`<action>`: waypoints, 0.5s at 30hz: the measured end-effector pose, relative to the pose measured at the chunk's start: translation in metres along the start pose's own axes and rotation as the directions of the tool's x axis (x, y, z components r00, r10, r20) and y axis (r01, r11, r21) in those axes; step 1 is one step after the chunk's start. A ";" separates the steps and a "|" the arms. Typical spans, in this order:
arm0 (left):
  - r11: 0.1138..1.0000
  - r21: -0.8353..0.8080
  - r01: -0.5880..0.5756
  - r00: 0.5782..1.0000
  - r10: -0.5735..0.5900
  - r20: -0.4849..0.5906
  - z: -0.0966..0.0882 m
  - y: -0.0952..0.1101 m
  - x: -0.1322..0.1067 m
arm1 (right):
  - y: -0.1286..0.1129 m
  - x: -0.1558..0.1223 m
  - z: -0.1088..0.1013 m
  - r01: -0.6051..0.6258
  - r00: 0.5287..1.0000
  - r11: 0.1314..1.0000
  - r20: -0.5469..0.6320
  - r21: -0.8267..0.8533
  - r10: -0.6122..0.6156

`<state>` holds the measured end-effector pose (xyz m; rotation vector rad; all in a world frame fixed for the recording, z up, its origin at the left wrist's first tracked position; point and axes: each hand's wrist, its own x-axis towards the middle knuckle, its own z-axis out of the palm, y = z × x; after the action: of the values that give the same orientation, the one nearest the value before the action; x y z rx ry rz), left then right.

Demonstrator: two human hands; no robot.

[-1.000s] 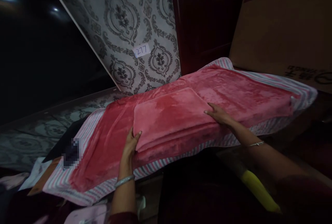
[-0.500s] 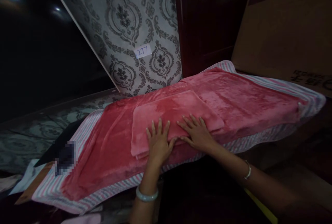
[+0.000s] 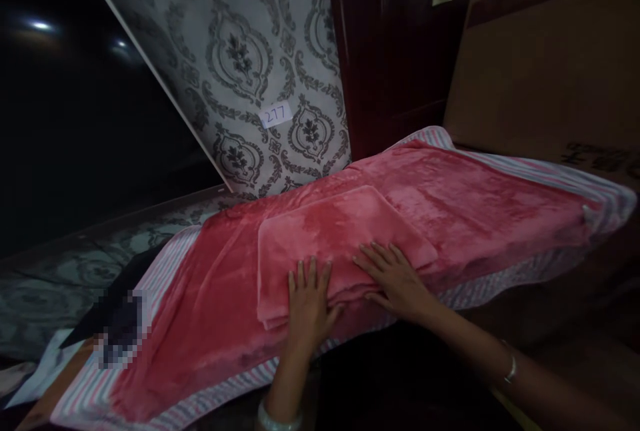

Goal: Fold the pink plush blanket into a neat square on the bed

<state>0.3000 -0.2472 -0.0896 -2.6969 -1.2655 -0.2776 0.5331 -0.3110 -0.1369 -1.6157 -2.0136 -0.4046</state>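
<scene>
A folded pink plush blanket (image 3: 340,224) lies flat near the front edge of a covered surface. My left hand (image 3: 310,301) rests palm down on its front left part, fingers stretched out. On its front right part lies my right hand (image 3: 397,281), also flat, with fingers spread and the thumb pointing left. Neither hand grips anything. Layered fabric edges show along the front of the fold between the hands. Beneath it spreads a larger red-pink plush cover (image 3: 215,304), its pile lighter on the right.
A striped cloth (image 3: 540,168) shows around the plush cover. A large cardboard box (image 3: 545,64) stands at the back right, beside a dark red door (image 3: 390,58). A dark screen (image 3: 90,118) is at left. A paper marked 277 (image 3: 276,114) is on the patterned wall (image 3: 240,51).
Both hands have slid slightly back toward the blanket's front edge and stand a little farther apart. The view has tilted up slightly.
</scene>
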 end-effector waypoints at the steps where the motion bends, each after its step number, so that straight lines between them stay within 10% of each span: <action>1: 1.000 0.013 -0.014 1.000 0.014 -0.010 -0.002 -0.007 -0.005 | 0.008 -0.004 -0.002 0.011 1.000 1.000 -0.004 0.001 -0.011; 8: 0.981 0.162 0.103 0.985 -0.078 -0.153 0.002 -0.074 -0.034 | 0.074 -0.035 -0.006 -0.097 0.992 0.995 -0.078 -0.008 0.096; 15: 0.991 0.121 0.056 0.941 -0.012 -0.338 0.019 -0.105 -0.045 | 0.084 -0.035 -0.001 -0.182 0.978 0.982 -0.095 0.052 0.187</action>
<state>0.1926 -0.2103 -0.1129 -2.3894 -1.1826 -0.6104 0.6197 -0.3198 -0.1636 -1.7035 -1.7693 -0.3620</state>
